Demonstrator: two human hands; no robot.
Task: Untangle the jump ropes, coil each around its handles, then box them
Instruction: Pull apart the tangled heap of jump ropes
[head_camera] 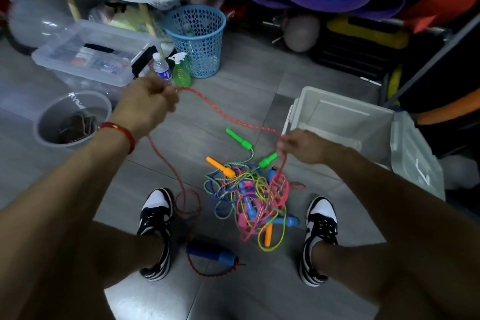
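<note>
With both hands, left hand (148, 101) and right hand (298, 147), pinching the red jump rope (228, 117) taut above the tangled pile (249, 197) on the floor, a harder pull could cinch its buried end tighter into the knots.

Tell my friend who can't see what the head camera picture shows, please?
A person's left hand and right hand hold a red jump rope stretched above a colourful rope tangle on the grey floor. A blue handle lies between their shoes; a white box stands open at right.
</note>
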